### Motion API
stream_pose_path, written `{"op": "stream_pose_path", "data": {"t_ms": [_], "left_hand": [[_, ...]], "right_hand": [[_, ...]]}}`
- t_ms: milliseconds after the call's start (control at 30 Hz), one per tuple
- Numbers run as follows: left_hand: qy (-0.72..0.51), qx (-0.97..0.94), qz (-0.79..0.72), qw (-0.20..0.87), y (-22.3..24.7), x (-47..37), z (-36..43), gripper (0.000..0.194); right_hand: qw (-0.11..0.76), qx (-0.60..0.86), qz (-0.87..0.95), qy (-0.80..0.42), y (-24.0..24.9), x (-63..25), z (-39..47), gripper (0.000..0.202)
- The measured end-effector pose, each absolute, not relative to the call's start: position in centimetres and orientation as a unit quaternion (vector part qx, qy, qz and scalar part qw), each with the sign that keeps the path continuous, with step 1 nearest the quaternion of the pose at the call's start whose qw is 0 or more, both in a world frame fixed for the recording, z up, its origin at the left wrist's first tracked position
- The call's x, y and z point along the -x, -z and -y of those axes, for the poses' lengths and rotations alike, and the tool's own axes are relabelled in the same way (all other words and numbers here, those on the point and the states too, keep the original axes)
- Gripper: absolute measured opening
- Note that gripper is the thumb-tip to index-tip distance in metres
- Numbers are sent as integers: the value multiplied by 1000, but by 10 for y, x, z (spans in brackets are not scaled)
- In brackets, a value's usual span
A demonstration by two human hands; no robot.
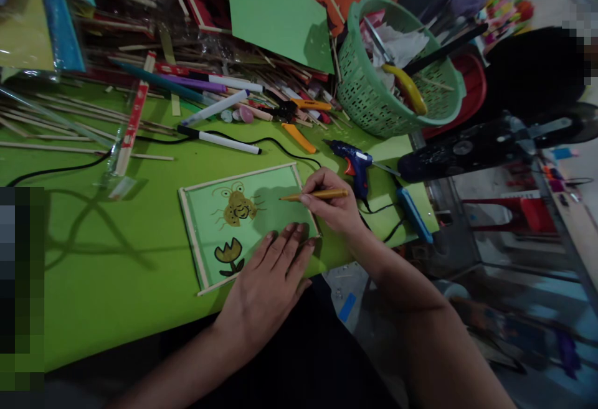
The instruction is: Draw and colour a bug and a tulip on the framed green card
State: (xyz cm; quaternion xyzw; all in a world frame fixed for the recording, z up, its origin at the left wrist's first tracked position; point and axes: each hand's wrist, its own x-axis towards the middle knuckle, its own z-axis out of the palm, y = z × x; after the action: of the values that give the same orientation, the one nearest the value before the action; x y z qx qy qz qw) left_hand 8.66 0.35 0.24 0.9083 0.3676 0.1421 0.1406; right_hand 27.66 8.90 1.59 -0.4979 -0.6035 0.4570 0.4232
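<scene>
A green card [273, 203] edged with thin wooden sticks lies on the green table [116, 284]. It carries a drawn golden insect [239, 208] with round eyes and, below it, a dark-outlined tulip [228, 252]. My left hand [268, 278] rests flat on the card's lower edge, fingers stretched out. In my right hand [329, 200], over the card's right side, is a golden-brown pen [322, 195], its tip pointing left, close above the bare green area right of the insect. Whether the tip touches the card cannot be made out.
Behind the card lie white markers [228, 142], orange-handled pliers [299, 137] and a black cable. A blue glue gun [357, 163] is at the right, below a green basket [397, 73]. Wooden sticks [84, 110] and a large green sheet [280, 17] fill the back.
</scene>
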Motion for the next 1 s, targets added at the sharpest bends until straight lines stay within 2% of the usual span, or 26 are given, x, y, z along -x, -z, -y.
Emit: {"op": "stream_pose_path", "data": {"t_ms": [1000], "left_hand": [[-187,-911,-357,89,-6,-86,-7,50]], "right_hand": [[426,486,603,-468,-19,-274,-92,15]]}}
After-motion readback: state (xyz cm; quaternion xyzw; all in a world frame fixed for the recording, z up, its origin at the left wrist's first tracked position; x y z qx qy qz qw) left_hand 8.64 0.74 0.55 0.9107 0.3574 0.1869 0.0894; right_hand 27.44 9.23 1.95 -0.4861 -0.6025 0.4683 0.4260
